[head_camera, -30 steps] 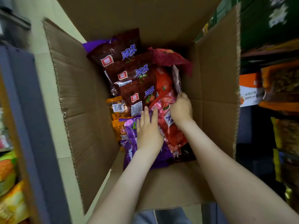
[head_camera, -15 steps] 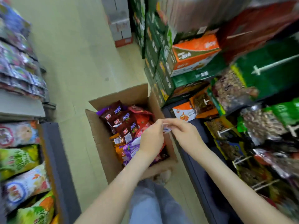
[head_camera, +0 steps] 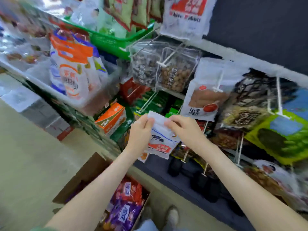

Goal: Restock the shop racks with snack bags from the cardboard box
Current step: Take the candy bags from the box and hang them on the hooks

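Observation:
I hold a white snack bag (head_camera: 162, 140) with red and blue print up in front of the racks. My left hand (head_camera: 141, 130) pinches its top left corner and my right hand (head_camera: 181, 129) pinches its top right edge. The bag hangs down between both hands. Below, on the floor, the open cardboard box (head_camera: 86, 174) holds red and purple snack bags (head_camera: 126, 202). White wire hooks (head_camera: 216, 87) on the rack carry hanging snack bags just beyond my hands.
A matching white bag (head_camera: 186, 15) hangs at the top. A green basket (head_camera: 108, 40) sits on the upper shelf. Orange cartons (head_camera: 111, 119) are stacked to the left. My shoe (head_camera: 172, 217) stands beside the box. Beige floor lies to the left.
My hands left the box, lifting the white bag up to rack height. The view swung from the box interior up to the shelves and hooks.

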`<act>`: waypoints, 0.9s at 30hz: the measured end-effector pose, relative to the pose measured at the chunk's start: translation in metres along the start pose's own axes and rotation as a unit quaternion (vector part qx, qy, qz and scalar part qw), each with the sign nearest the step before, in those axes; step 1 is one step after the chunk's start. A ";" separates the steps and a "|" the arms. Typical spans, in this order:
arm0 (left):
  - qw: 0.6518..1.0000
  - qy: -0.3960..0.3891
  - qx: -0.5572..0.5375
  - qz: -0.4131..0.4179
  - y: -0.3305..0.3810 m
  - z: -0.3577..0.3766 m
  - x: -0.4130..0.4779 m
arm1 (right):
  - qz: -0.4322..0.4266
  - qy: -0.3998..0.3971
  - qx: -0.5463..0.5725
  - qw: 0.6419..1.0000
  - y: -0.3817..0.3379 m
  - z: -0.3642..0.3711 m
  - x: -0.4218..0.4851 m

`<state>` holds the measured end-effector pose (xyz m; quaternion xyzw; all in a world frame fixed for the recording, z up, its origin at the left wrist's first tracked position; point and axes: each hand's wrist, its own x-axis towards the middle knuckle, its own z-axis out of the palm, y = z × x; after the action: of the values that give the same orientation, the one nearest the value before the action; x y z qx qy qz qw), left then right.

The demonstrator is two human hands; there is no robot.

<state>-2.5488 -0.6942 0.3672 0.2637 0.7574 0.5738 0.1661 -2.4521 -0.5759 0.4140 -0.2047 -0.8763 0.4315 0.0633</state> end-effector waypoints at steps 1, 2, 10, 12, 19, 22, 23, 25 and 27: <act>1.000 -0.016 -0.004 0.020 0.014 0.005 0.006 | -0.004 0.024 -0.013 1.000 -0.004 -0.012 -0.004; 0.999 -0.022 -0.007 0.035 0.022 0.008 0.010 | -0.008 0.042 -0.019 0.999 -0.007 -0.020 -0.004; 0.989 -0.013 -0.031 0.145 0.093 0.021 0.043 | -0.038 0.171 -0.079 0.981 -0.038 -0.078 -0.018; 0.985 -0.032 -0.038 0.166 0.107 0.017 0.050 | -0.043 0.190 -0.074 0.978 -0.046 -0.090 -0.019; 0.935 -0.330 -0.101 0.080 0.176 -0.027 0.078 | -0.108 0.250 -0.051 0.961 -0.091 -0.125 -0.016; 0.933 -0.314 -0.138 0.113 0.204 -0.031 0.080 | -0.134 0.277 -0.038 0.951 -0.114 -0.139 -0.010; 0.938 -0.286 -0.152 0.123 0.215 -0.032 0.079 | -0.129 0.286 -0.014 0.949 -0.121 -0.144 -0.009; 0.944 -0.237 -0.183 0.136 0.233 -0.035 0.078 | -0.117 0.287 0.043 0.950 -0.134 -0.154 -0.007; 0.947 -0.196 -0.210 0.142 0.246 -0.041 0.079 | -0.103 0.257 0.096 0.956 -0.145 -0.162 -0.002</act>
<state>-2.5835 -0.6296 0.6180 0.4347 0.5266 0.6749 0.2797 -2.4479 -0.5371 0.6284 -0.2100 -0.8009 0.4377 0.3505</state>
